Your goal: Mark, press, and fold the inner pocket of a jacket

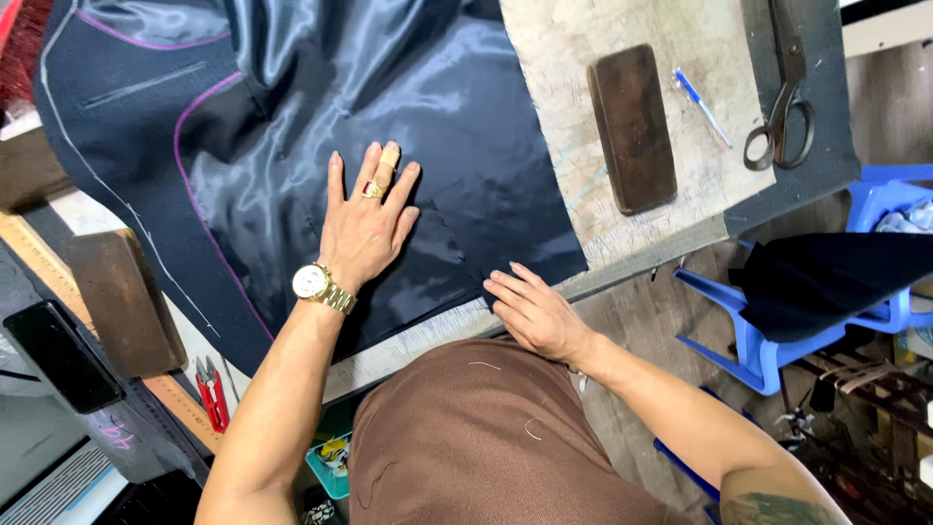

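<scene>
A dark navy jacket (146, 107) lies inside out on the work table, its shiny blue lining (389, 87) edged with purple piping. My left hand (367, 222), with a gold watch, a ring and a taped finger, presses flat on the lining, fingers spread. My right hand (530, 309) rests at the jacket's lower hem by the table's edge, its fingertips touching the fabric corner. Neither hand grips anything.
A dark wooden block (632, 126), a blue pen (702, 105) and large scissors (782, 92) lie on the board to the right. Another wooden block (121, 301), red thread snips (212, 399), a wooden ruler (44, 262) and a phone (60, 355) are at left. Blue plastic chairs (777, 331) hold dark cloth.
</scene>
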